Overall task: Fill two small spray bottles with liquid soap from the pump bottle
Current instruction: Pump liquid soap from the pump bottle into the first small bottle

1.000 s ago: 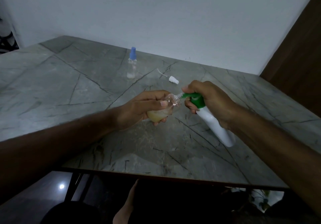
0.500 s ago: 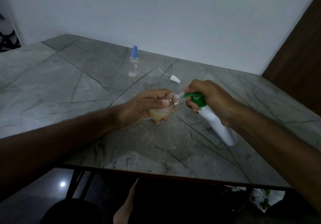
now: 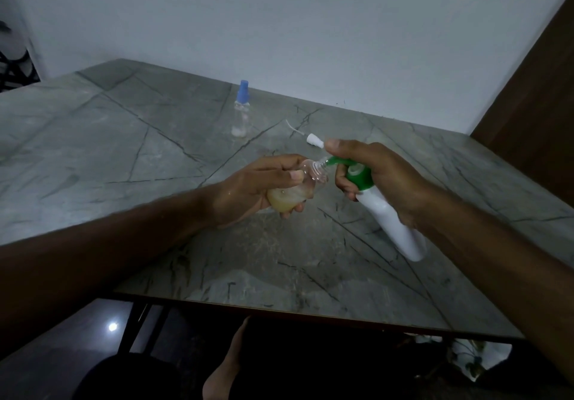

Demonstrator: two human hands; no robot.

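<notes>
Head view:
Left hand: your left hand [image 3: 248, 188] wraps its fingers round a small clear plastic spray bottle [image 3: 298, 187], uncapped, tilted with its neck toward the right and pale yellow soap pooled in its lower part.
Right hand: your right hand [image 3: 382, 179] grips a white pump bottle with a green pump head [image 3: 389, 222], tilted, thumb lying over the pump top.
Nozzle: the green spout meets the open neck of the clear bottle you hold, above the grey veined stone bench [image 3: 155, 157].
Second bottle: a clear spray bottle with a blue cap [image 3: 241, 111] stands upright farther back on the bench.
Loose part: a white sprayer top with a thin tube [image 3: 312, 138] lies on the bench just behind your right hand.
</notes>
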